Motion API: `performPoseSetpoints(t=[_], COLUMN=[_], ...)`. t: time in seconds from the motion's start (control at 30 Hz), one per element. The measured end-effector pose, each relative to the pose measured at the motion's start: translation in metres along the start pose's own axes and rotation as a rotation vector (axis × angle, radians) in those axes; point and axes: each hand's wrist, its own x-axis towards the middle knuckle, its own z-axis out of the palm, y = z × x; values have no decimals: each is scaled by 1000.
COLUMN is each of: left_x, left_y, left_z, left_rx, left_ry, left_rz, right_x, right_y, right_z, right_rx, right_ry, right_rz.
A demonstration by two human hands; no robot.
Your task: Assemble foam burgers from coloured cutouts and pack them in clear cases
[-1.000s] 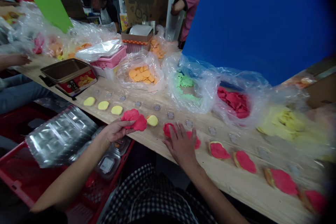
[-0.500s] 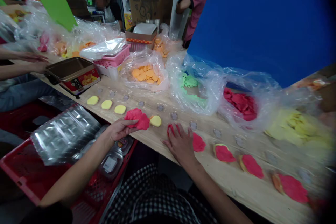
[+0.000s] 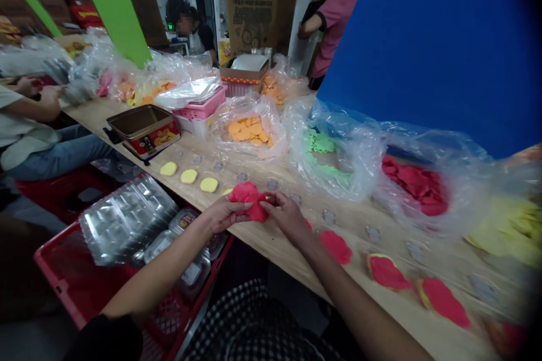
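My left hand (image 3: 223, 215) grips a small stack of thin, red, scallop-edged pieces (image 3: 244, 194) above the table's near edge. My right hand (image 3: 284, 213) meets it from the right, thumb and fingers pinching the stack's edge. Behind the hands a yellow oval piece (image 3: 228, 192) is partly hidden. Leftward along the table lie more yellow oval pieces (image 3: 188, 176). To the right of my right hand, a red scalloped piece (image 3: 335, 246) lies on the table, followed by red pieces (image 3: 388, 272) draped over pale rounded bases. Another red piece is mostly hidden by my right wrist.
Open plastic bags hold orange discs (image 3: 250, 130), green pieces (image 3: 322, 142), red pieces (image 3: 412, 185) and yellow pieces (image 3: 510, 231). A brown tin (image 3: 144, 127) stands left. Below, a red crate (image 3: 63, 287) holds clear trays (image 3: 127, 217). A co-worker's arm (image 3: 38, 106) shows far left.
My right hand has left the red piece on the table and come up left to the stack in my left hand. The view has shifted, so the table appears lower and further right.
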Motion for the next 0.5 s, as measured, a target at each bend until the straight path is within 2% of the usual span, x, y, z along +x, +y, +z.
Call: performPoseSetpoints(t=[0.1,0.17,0.23,0.33,0.5], left_x=[7,11,13,13,5], left_y=[-1,0,3,7,15], left_z=[-1,-7,-13,-22,-29], left_rx=[16,27,31,26,-4], left_ry=[39,77,115,170,171], left_rz=[14,19,22,24,27], right_x=[20,26,27,27,26], right_y=[7,12,17,20,23], right_z=[5,5,4,5,12], right_rx=[119,18,-179,-422,-598], right_ry=[-32,4,30,31,65], right_rz=[102,166,199,177,60])
